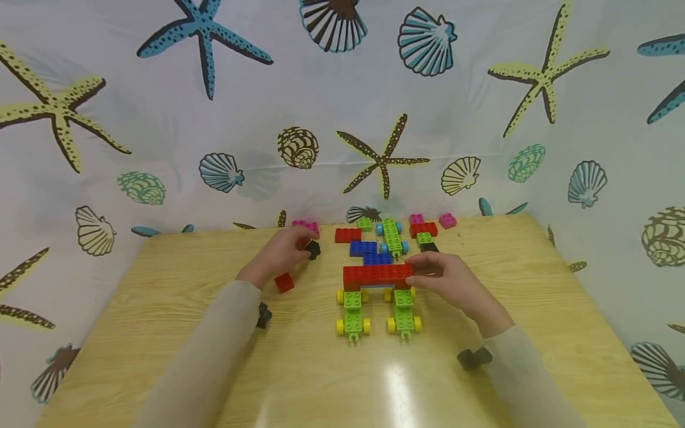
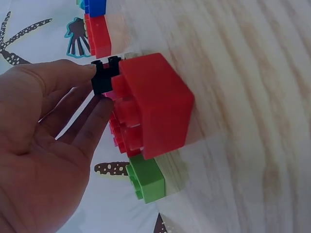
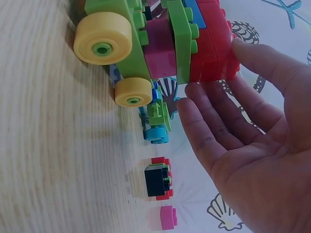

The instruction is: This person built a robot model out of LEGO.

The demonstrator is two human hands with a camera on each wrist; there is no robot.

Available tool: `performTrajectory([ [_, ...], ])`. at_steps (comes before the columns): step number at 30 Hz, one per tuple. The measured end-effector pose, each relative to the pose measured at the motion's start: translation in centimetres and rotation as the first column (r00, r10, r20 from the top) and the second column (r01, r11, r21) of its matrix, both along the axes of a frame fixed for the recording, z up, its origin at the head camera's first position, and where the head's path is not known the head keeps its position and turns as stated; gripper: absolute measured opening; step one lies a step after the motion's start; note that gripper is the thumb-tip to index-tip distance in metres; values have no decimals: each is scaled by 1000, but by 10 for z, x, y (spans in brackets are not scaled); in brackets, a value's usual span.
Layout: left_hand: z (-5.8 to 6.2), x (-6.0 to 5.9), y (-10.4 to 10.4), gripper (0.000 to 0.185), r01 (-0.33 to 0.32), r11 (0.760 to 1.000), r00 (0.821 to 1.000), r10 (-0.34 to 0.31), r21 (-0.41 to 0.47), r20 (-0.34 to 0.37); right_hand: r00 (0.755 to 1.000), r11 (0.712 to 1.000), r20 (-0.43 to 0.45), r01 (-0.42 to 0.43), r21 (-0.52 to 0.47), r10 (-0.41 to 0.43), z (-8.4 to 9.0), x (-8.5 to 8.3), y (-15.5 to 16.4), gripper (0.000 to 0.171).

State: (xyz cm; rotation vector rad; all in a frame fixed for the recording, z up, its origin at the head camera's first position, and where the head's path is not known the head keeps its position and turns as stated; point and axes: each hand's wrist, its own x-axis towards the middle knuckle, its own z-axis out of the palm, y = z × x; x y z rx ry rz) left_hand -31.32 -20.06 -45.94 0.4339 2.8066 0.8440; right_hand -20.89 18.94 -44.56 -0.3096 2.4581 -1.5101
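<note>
My left hand (image 1: 278,252) pinches a small black brick (image 2: 103,80) between thumb and fingertips. Just beyond it, a large red brick (image 2: 167,107) fills the middle of the left wrist view. My right hand (image 1: 449,276) holds the right end of a row of red bricks (image 1: 369,275), thumb on one face and index finger partly hidden behind. This row bridges two green wheeled bases (image 1: 352,315) with yellow wheels (image 3: 103,39). From the side, a pink brick (image 3: 159,48), a green plate (image 3: 182,43) and a blue piece (image 3: 194,13) show in the stack.
Behind the build lie blue bricks (image 1: 364,248), a red brick (image 1: 348,235) and a green base with blue wheels (image 1: 392,238). Pink bricks (image 1: 447,220) sit near the patterned cloth. Loose black bricks (image 1: 474,358) lie by the right forearm, and a red brick (image 1: 284,282) below the left hand.
</note>
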Motion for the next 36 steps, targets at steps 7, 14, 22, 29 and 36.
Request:
performTrajectory([
  [7, -6, -3, 1, 45, 12, 1000, 1000, -12, -24, 11, 1000, 1000, 8, 1, -3, -1, 1, 1, -2, 41],
  [14, -7, 0, 0, 43, 13, 999, 1000, -12, -32, 23, 1000, 1000, 8, 1, -6, -1, 3, 2, -3, 41],
  [22, -9, 1, -7, 39, 9, 1000, 1000, -8, -27, 7, 1000, 1000, 3, -4, -9, 5, 2, 2, -2, 42],
  [29, -8, 6, -9, 43, 10, 998, 1000, -8, -64, 23, 1000, 1000, 4, -2, -10, 2, 0, 1, -2, 41],
  [36, 4, 30, 7, 46, 26, 999, 999, -28, -48, -44, 1000, 1000, 2, -2, -5, 2, 1, 0, -1, 40],
])
